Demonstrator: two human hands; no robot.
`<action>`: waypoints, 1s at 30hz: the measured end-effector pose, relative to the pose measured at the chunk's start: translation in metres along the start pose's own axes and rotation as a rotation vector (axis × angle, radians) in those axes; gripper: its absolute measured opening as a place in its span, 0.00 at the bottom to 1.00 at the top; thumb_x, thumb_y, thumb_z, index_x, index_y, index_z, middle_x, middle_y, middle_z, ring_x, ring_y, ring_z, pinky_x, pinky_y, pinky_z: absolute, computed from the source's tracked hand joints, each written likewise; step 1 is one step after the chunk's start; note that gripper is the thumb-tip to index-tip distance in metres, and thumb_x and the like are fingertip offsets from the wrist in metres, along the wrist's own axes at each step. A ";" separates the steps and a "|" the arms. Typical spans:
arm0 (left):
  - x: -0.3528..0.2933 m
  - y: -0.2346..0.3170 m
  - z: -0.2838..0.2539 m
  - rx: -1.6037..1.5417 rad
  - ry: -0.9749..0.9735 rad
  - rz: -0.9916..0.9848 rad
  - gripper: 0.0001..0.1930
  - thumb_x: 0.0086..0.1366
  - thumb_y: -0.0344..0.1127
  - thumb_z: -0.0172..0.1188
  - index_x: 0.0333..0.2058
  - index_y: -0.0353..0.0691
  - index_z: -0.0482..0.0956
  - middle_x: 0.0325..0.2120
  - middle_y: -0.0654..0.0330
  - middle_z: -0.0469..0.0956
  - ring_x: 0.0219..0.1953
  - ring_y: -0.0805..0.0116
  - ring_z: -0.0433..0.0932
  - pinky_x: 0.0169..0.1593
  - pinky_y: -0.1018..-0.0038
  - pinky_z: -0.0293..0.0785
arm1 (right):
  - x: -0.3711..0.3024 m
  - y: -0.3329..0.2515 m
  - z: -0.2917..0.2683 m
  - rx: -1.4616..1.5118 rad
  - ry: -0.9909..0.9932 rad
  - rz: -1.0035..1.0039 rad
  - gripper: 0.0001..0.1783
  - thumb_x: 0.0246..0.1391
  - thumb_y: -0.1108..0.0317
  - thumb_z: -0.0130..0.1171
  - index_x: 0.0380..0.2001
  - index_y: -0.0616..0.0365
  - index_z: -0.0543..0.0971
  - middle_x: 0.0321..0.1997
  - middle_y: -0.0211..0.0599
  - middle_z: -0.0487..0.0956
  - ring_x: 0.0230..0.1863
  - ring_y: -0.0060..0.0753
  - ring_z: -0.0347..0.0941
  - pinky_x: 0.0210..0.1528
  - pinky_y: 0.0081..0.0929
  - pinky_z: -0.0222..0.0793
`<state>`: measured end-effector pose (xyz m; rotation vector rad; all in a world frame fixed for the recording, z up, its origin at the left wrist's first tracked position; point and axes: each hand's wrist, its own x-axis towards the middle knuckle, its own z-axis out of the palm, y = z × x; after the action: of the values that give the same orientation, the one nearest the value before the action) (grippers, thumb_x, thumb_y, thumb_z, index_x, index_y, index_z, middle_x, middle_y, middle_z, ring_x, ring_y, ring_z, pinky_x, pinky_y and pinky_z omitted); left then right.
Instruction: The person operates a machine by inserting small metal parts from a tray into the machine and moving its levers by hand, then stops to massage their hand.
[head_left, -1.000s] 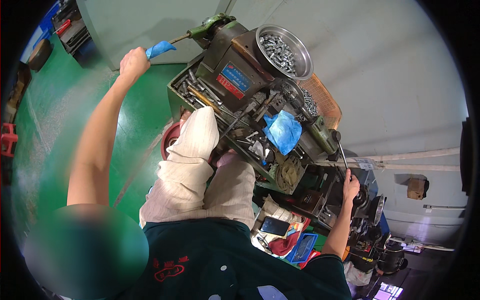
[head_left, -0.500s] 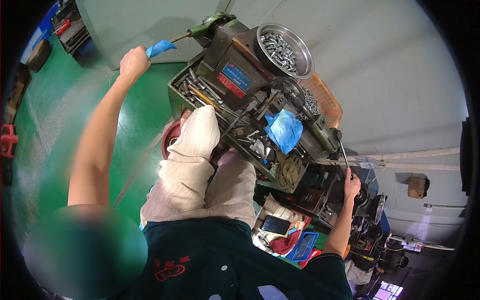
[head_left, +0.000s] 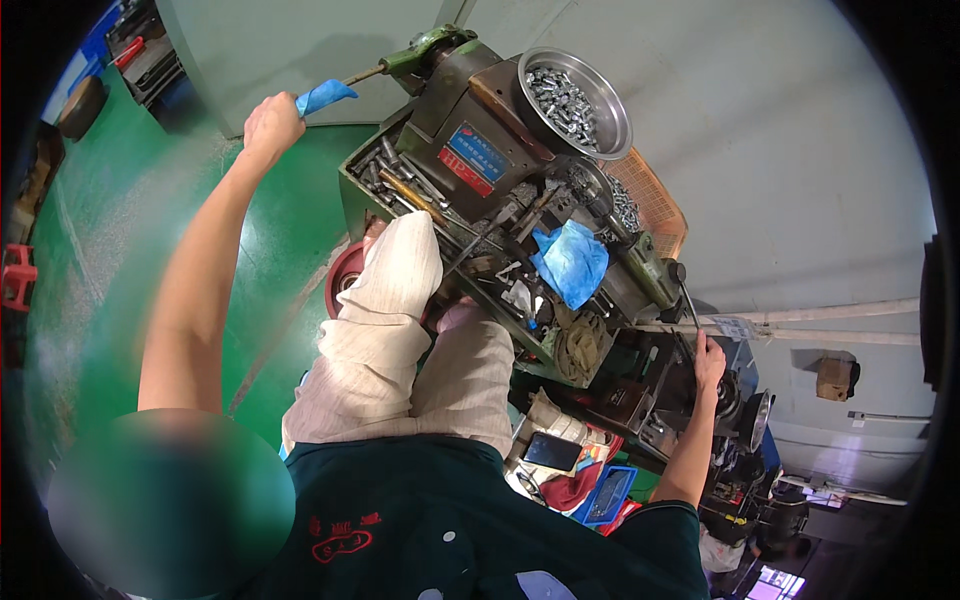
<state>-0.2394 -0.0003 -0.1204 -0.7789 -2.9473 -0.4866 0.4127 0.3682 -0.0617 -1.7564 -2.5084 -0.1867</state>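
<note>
At the far left, my left hand is wrapped round the end of a long lever, whose grip is covered in blue cloth. That lever runs to a green clamp-like fitting on the left end of a small bench lathe. Over on the right, the fingers of my right hand are closed round a thin metal lever, which joins the green tailstock. A round steel bowl of small metal parts sits on top of the machine.
A blue cloth lies on the machine bed beside chips and tools. Loose rods fill the tray near my knees. Behind stands an orange basket. A phone and a blue tray lie at lower right, near another machine.
My right hand has shifted slightly up toward the tailstock with its lever. The left hand keeps its hold in nearly the same place.
</note>
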 end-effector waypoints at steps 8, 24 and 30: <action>0.000 -0.002 -0.002 -0.005 -0.011 -0.004 0.11 0.48 0.30 0.54 0.33 0.41 0.77 0.29 0.50 0.76 0.35 0.52 0.75 0.39 0.61 0.71 | -0.010 -0.018 -0.007 0.013 0.024 0.027 0.31 0.51 0.42 0.41 0.21 0.62 0.76 0.21 0.53 0.73 0.30 0.55 0.71 0.34 0.42 0.64; 0.000 0.001 -0.003 0.003 -0.030 -0.012 0.12 0.48 0.31 0.55 0.35 0.43 0.77 0.30 0.51 0.76 0.35 0.52 0.75 0.39 0.61 0.71 | -0.018 -0.024 -0.003 -0.063 0.095 0.055 0.33 0.51 0.40 0.39 0.22 0.61 0.77 0.22 0.54 0.74 0.30 0.56 0.71 0.33 0.45 0.64; 0.001 -0.001 0.000 -0.007 -0.030 -0.013 0.12 0.48 0.31 0.55 0.35 0.42 0.77 0.30 0.51 0.76 0.35 0.52 0.75 0.39 0.62 0.71 | -0.015 -0.020 -0.001 -0.040 0.100 0.048 0.33 0.51 0.40 0.40 0.21 0.61 0.77 0.22 0.54 0.74 0.29 0.56 0.71 0.33 0.45 0.64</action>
<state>-0.2406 -0.0012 -0.1207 -0.7755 -2.9816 -0.4914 0.3994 0.3470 -0.0636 -1.7730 -2.4071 -0.3164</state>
